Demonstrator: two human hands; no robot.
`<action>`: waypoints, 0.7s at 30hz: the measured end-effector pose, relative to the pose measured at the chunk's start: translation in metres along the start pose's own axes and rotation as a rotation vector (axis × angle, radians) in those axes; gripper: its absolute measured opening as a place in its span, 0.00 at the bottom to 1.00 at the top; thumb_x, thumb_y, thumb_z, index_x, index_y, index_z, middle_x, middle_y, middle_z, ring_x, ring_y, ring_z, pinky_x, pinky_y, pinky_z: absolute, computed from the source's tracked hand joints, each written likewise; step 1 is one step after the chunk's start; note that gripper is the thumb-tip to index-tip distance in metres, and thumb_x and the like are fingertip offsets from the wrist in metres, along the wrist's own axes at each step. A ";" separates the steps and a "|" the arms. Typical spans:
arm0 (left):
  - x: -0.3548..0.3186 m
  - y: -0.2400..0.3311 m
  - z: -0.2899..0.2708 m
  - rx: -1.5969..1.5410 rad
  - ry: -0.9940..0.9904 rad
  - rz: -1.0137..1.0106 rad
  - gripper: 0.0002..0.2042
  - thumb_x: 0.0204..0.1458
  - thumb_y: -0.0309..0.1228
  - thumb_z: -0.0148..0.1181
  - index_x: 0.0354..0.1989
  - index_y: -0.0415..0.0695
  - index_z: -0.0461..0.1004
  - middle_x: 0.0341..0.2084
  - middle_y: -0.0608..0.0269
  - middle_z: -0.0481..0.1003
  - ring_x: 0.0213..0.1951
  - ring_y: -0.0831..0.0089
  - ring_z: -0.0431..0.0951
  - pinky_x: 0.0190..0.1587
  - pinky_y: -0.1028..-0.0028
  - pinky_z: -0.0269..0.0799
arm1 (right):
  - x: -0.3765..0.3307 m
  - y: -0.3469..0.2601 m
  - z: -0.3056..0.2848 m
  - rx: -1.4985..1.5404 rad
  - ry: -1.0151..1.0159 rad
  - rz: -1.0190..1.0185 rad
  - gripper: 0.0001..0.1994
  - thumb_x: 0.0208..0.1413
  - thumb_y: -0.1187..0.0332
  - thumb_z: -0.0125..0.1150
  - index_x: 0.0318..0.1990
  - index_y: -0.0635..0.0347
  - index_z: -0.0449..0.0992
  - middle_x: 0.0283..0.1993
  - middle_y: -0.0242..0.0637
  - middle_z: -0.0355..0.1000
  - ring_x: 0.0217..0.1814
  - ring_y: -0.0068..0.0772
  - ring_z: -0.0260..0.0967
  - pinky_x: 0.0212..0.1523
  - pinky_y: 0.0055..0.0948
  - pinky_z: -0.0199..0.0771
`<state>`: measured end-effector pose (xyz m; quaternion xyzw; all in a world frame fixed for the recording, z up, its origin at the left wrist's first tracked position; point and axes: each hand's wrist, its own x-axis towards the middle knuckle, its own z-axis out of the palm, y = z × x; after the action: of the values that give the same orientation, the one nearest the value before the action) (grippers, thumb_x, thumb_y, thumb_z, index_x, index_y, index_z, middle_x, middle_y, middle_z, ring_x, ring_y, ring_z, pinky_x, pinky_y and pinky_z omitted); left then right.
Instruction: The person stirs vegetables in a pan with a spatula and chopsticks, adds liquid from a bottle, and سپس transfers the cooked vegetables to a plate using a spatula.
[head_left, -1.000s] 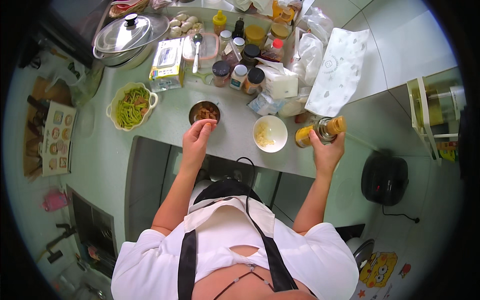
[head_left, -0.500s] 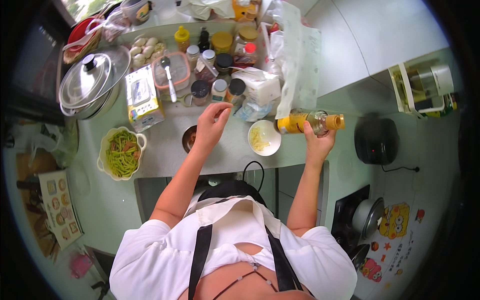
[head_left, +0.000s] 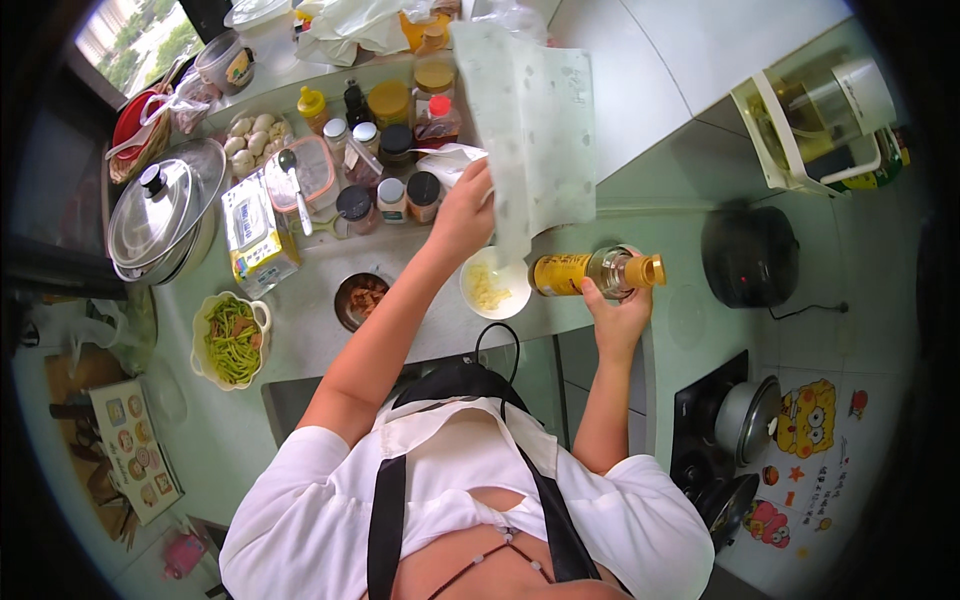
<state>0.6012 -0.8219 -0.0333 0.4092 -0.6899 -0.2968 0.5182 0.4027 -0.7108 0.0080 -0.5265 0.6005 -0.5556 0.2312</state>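
Observation:
My left hand [head_left: 465, 205] reaches across the counter and grips the left edge of a white patterned plastic bag [head_left: 535, 120] that hangs over a white bowl [head_left: 495, 285] of pale chopped bits. Level with that bowl, my right hand [head_left: 615, 312] holds a glass bottle [head_left: 590, 272] with a yellow label and yellow cap, tipped on its side. A small brown bowl [head_left: 360, 298] of brown food sits left of the white bowl.
Several spice jars [head_left: 385, 195] and a yellow carton [head_left: 255, 235] stand at the back of the counter. A lidded steel pot [head_left: 160, 210] is at the left, and a bowl of green beans [head_left: 232, 338] in front of it. A black cooker [head_left: 748, 255] is at the right.
My left hand left the brown bowl and went back and right to the white bag. My right hand tipped the bottle from upright onto its side.

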 end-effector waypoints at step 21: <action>0.048 -0.016 0.079 0.497 -0.245 0.213 0.19 0.41 0.15 0.43 0.44 0.40 0.71 0.51 0.56 0.65 0.57 0.61 0.59 0.57 0.68 0.58 | 0.053 0.039 -0.036 -0.086 -0.188 -0.070 0.29 0.32 0.72 0.70 0.46 0.62 0.65 0.40 0.38 0.68 0.39 0.31 0.69 0.44 0.28 0.68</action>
<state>0.5234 -0.8722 -0.0466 0.4100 -0.8379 -0.1100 0.3431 0.3386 -0.7494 -0.0011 -0.6063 0.5806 -0.4855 0.2441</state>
